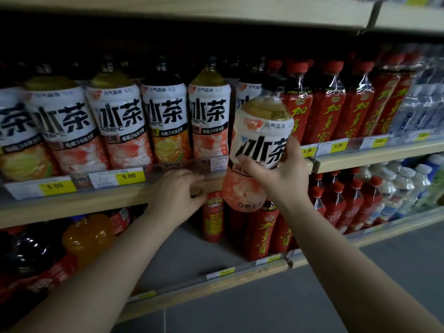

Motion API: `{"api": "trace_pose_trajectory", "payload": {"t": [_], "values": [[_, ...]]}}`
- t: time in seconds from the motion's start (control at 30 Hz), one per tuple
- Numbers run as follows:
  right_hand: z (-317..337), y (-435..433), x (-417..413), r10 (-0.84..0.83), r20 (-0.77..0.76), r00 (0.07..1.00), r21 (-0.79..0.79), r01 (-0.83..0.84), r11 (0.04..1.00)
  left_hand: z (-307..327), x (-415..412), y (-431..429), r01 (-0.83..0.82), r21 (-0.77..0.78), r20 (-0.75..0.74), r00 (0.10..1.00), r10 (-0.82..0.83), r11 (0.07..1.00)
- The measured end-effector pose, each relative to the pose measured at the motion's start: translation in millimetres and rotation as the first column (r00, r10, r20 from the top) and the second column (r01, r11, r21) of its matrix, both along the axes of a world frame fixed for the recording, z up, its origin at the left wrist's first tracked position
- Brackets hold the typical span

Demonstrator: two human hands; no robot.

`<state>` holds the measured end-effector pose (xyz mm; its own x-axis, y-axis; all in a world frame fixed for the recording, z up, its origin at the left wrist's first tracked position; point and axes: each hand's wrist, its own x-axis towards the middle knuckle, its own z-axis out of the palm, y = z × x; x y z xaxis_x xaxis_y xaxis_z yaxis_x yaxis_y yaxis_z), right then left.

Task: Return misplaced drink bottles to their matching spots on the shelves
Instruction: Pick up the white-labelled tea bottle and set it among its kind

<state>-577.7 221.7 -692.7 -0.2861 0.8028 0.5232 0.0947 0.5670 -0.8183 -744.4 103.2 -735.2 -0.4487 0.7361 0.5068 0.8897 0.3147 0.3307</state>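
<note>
while the right grip (278,179) clasps a 冰茶 bottle (260,143) (tags (129,176) read 5.00), the left grip (175,191) hovers empty, loosely curled.

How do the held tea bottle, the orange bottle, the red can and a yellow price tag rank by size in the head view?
1. held tea bottle (nearest camera)
2. orange bottle
3. red can
4. yellow price tag
</note>
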Motion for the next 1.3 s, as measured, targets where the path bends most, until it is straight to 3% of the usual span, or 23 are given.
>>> {"api": "trace_pose_trajectory", "payload": {"t": [0.27, 0.63, 0.93, 1.1, 1.3], "values": [[27.0, 3.1, -41.7, 0.043, -0.350, 0.936, -0.042, -0.062, 0.997, 12.1, -4.4, 0.3, 0.004, -0.008, 0.069, 0.998, -0.003, 1.000], [27.8, 3.5, -75.8, 0.018, -0.375, 0.927, 0.001, -0.019, 1.000, 7.5, -3.9, -4.6, 0.037, -0.010, 0.086, 0.996, -0.036, 0.999], [23.9, 4.4, -109.3, 0.018, -0.238, 0.971, 0.067, -0.002, 0.998, 5.7, -5.1, -4.9, 0.054, 0.032, 0.086, 0.995, -0.057, 0.998], [29.4, 8.2, -117.9, -0.142, -0.041, 0.989, 0.156, 0.147, 0.977, 3.6, -5.2, -3.4, 0.066, 0.059, 0.085, 0.994, -0.071, 0.996], [33.0, 15.2, -126.1, -0.222, 0.105, 0.969, 0.232, 0.193, 0.953, 1.1, -3.3, -3.2, 0.078, 0.086, 0.084, 0.993, -0.085, 0.993]]}}
